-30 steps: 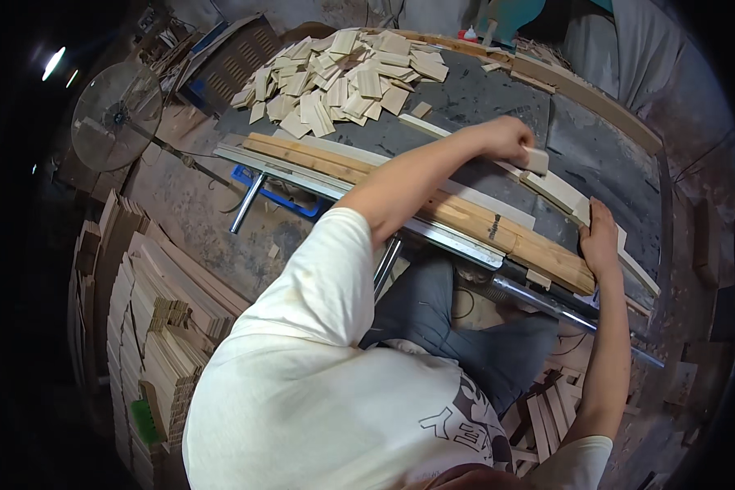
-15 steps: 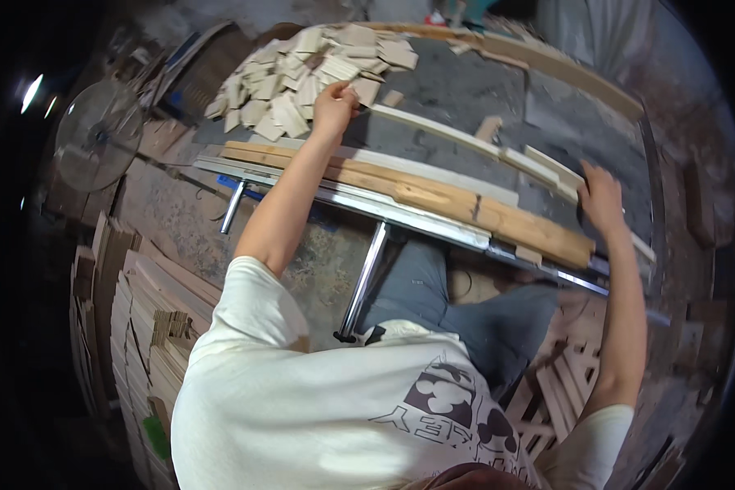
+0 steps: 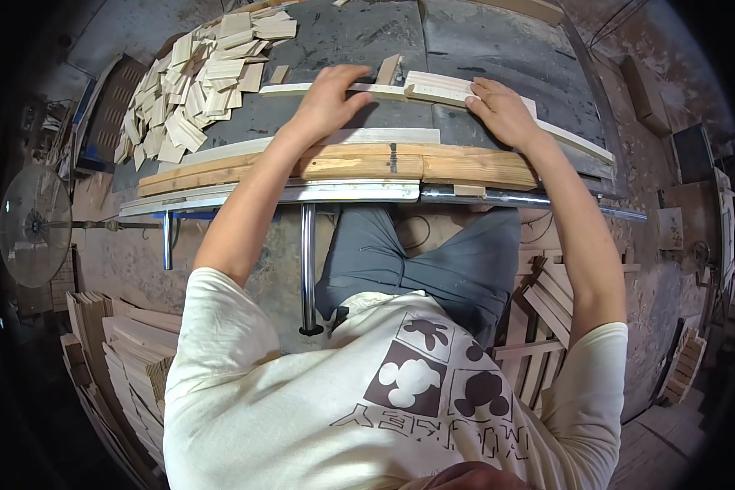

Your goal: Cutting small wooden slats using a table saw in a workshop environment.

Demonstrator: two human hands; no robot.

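Note:
My left hand (image 3: 332, 100) is over a narrow pale wooden strip (image 3: 273, 90) on the dark tabletop, thumb apart from the fingers. Its fingers look spread rather than closed round the strip. My right hand (image 3: 505, 113) grips a short grooved wooden board (image 3: 439, 82) across its width, fingertips at the far edge and thumb at the near edge. Along the board's near side runs another pale strip (image 3: 445, 96). A further length of pale wood (image 3: 580, 141) extends to the right past my right wrist. My palms hide parts of these strips.
A heap of small pale wood pieces (image 3: 212, 73) covers the table's far left. Thick wooden beams (image 3: 351, 163) and a metal rail (image 3: 359, 192) line the near edge. Small offcuts (image 3: 389, 70) lie beyond the strips. A fan (image 3: 34, 224) stands left; stacked boards (image 3: 135, 359) lie below.
My left hand has left the wood heap's edge and come over the strip. My right hand has shifted left from the strips' right part onto the grooved board. The view has turned and levelled.

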